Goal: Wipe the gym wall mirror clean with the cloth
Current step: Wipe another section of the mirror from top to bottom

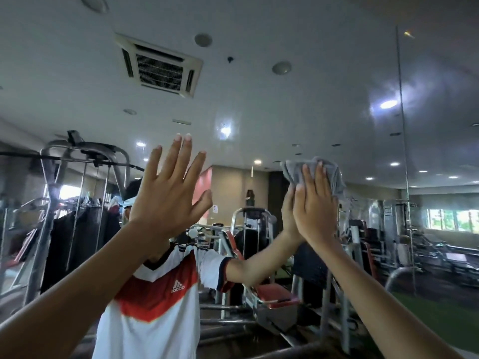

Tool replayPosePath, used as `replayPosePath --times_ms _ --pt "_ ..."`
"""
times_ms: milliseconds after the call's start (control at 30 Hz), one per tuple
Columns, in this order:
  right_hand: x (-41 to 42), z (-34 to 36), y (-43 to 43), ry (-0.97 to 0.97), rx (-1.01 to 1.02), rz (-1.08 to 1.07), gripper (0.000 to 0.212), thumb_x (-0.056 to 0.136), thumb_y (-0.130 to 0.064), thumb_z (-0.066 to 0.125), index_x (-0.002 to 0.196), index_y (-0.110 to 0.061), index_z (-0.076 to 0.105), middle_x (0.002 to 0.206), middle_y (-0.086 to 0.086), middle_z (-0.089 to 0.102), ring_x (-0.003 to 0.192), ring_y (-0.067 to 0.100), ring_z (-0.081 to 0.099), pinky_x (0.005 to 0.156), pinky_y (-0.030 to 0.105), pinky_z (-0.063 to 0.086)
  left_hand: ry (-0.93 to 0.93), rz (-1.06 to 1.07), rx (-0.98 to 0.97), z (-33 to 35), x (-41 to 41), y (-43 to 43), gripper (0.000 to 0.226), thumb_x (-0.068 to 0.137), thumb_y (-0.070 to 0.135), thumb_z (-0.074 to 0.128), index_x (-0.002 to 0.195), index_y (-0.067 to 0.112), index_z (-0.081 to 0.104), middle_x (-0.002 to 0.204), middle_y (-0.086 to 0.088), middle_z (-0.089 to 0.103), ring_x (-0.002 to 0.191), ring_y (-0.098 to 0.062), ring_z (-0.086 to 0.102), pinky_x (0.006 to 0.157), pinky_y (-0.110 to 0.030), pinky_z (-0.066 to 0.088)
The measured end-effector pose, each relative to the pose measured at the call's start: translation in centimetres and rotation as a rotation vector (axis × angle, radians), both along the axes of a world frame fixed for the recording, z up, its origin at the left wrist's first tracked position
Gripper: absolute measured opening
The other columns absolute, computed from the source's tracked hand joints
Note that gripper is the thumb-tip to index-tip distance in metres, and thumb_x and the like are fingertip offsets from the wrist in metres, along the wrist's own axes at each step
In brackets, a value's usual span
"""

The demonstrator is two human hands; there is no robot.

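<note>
The wall mirror (298, 104) fills nearly the whole view and reflects the gym and my own body. My right hand (315, 203) is raised at the right of centre, fingers straight, pressing a crumpled grey cloth (334, 174) flat against the glass. The cloth bunches out above and to the right of the fingertips. My left hand (168, 193) is raised at the left of centre, fingers spread and straight, palm towards the mirror, holding nothing. Whether it touches the glass I cannot tell.
A vertical seam (403, 141) between mirror panels runs down the right side. Reflected in the glass are weight machines (261, 288), a cable rack (85, 161), a ceiling air-conditioning unit (160, 66) and windows (453, 220) at far right.
</note>
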State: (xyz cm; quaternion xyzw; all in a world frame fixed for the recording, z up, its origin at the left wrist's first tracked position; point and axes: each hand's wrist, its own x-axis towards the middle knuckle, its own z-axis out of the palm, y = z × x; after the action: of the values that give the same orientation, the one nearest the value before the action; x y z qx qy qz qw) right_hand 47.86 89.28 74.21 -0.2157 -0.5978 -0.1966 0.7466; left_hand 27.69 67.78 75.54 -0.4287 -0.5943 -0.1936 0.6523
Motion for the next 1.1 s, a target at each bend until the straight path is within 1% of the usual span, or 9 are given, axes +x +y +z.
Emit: replayPosePath --times_ms 67,133,200,367,533,667,733,933,1100 --pt "-1.5 3.5 -1.4 -0.060 0.098 0.072 0.053 0.106 -0.031 0.033 0.156 -0.015 0.029 0.166 -0.007 0.015 0.148 -0.003 0.005 0.124 0.036 -0.001 -0.001 -0.006 0.013 -0.1 0.0 0.0 0.076 0.097 0.054 0.025 0.155 0.005 0.019 0.163 -0.024 0.013 0.153 -0.035 0.010 0.122 -0.058 0.011" --pt "-3.4 4.7 -3.0 -0.148 0.094 0.137 0.051 0.107 -0.031 0.026 0.155 -0.016 0.030 0.165 0.007 0.019 0.152 0.014 0.015 0.123 0.040 0.011 0.000 -0.015 0.025 -0.1 -0.2 0.1 0.077 0.097 0.054 0.028 0.155 0.003 0.018 0.163 -0.024 0.014 0.153 -0.035 0.012 0.122 -0.058 0.013" --pt "-4.6 4.0 -4.5 -0.117 0.080 0.004 0.049 0.107 -0.031 0.026 0.154 -0.017 0.033 0.163 0.008 0.023 0.152 0.021 0.018 0.124 0.039 0.014 -0.005 -0.022 0.022 -0.2 -0.3 0.0 0.079 0.096 0.055 0.030 0.154 0.001 0.023 0.162 -0.024 0.018 0.152 -0.035 0.017 0.121 -0.057 0.017" --pt "-1.4 -0.7 -1.8 -0.439 0.308 -0.174 0.052 0.105 -0.030 0.032 0.156 -0.019 0.026 0.164 0.008 0.022 0.152 0.021 0.019 0.125 0.040 0.012 0.028 0.003 0.052 1.0 -0.1 -0.5 0.076 0.089 0.054 0.043 0.141 -0.001 0.050 0.144 -0.026 0.050 0.130 -0.038 0.047 0.104 -0.053 0.029" --pt "0.6 5.6 -1.9 -0.204 0.071 -0.074 0.057 0.108 -0.038 0.013 0.152 -0.012 0.037 0.161 0.010 0.026 0.151 0.024 0.020 0.124 0.049 0.018 0.102 0.011 0.106 4.4 -0.1 -0.7 0.066 0.090 0.051 0.039 0.130 0.001 0.057 0.118 -0.019 0.057 0.106 -0.034 0.046 0.085 -0.048 0.032" --pt "-2.1 12.0 -5.2 -0.118 -0.082 0.002 0.066 0.098 -0.039 0.008 0.155 -0.014 0.028 0.165 0.009 0.015 0.153 0.019 0.011 0.124 0.035 0.008 0.102 -0.009 0.094 7.4 0.2 -0.6 0.066 0.087 0.052 0.038 0.128 0.004 0.057 0.118 -0.018 0.055 0.108 -0.034 0.047 0.087 -0.047 0.029" --pt "-3.4 12.0 -5.3 -0.205 0.088 -0.041 0.057 0.103 -0.038 0.015 0.153 -0.018 0.033 0.163 0.006 0.022 0.152 0.020 0.017 0.122 0.042 0.020 0.093 -0.001 0.111 8.6 0.1 -0.7 0.067 0.086 0.053 0.038 0.129 0.006 0.057 0.119 -0.017 0.055 0.109 -0.033 0.046 0.088 -0.046 0.028" --pt "1.4 10.3 -0.2 -0.647 0.395 -0.167 0.052 0.104 -0.037 0.026 0.155 -0.026 0.025 0.164 0.001 0.019 0.153 0.014 0.013 0.119 0.038 0.019 0.036 -0.020 0.131 11.1 -1.4 -2.2 0.067 0.087 0.058 0.033 0.136 0.015 0.053 0.129 -0.015 0.050 0.125 -0.034 0.045 0.099 -0.050 0.029" --pt "1.6 19.6 -0.1 -0.358 0.144 -0.083 0.063 0.100 -0.041 0.016 0.153 -0.014 0.035 0.162 0.010 0.025 0.151 0.025 0.021 0.123 0.045 0.018 -0.055 -0.034 0.158 11.0 -1.8 -1.7 0.082 0.089 0.063 0.028 0.156 0.017 0.027 0.164 -0.017 0.019 0.154 -0.028 0.010 0.121 -0.052 0.008"
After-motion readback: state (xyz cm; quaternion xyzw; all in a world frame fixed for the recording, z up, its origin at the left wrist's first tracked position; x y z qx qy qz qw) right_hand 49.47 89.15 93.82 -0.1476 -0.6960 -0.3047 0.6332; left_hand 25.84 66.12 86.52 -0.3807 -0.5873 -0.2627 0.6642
